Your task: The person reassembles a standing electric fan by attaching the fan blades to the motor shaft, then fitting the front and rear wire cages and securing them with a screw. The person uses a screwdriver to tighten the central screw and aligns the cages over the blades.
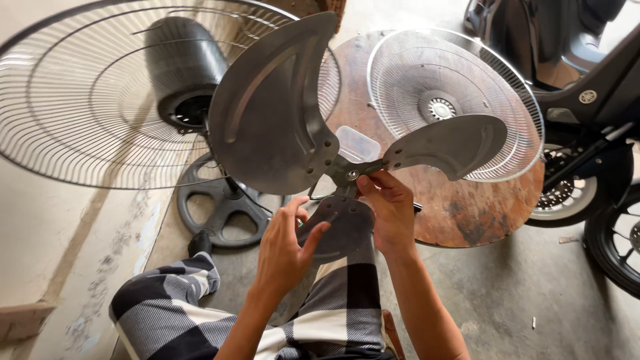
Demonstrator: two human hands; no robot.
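I hold a grey metal three-bladed fan propeller [273,113] up in front of me. My right hand [390,210] pinches its dark central hub [348,175] with thumb and fingers. My left hand [287,250] grips the lowest blade [343,227] from the left edge. One large blade points up and left, another [453,143] points right. Behind the blades stands the fan body with its black motor [183,67] inside the rear wire guard [67,100].
A loose white wire guard [460,73] and a small clear plastic box [357,143] lie on a round wooden table [467,213]. The fan's black base [220,207] sits on the concrete floor. A motorbike [587,113] stands at the right. My checked trousers [180,313] show below.
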